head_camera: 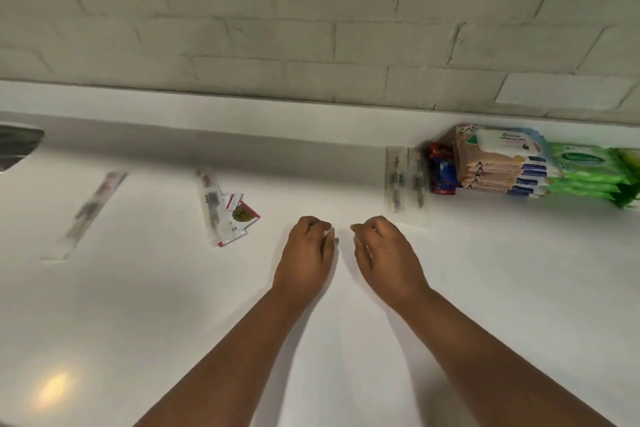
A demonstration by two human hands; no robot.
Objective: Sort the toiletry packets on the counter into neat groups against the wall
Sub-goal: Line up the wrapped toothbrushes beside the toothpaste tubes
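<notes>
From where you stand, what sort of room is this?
Probably a bathroom: a smooth white counter against a pale brick-tiled wall, a metal sink edge, and stacked green wet-wipe packs.

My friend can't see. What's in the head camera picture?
Two empty hands, left hand and right hand, hover over a white counter. Loose packets lie left; stacked wipes packs sit right against the brick wall.

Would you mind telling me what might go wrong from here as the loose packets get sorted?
The far-left clear packet lies near the sink and might slide in if nudged. The clear packet overlaps a red-and-white sachet, so lifting one may drag the other. The peach wipes stack and green stack look slightly uneven; pushing packets against them could topple them.
</notes>
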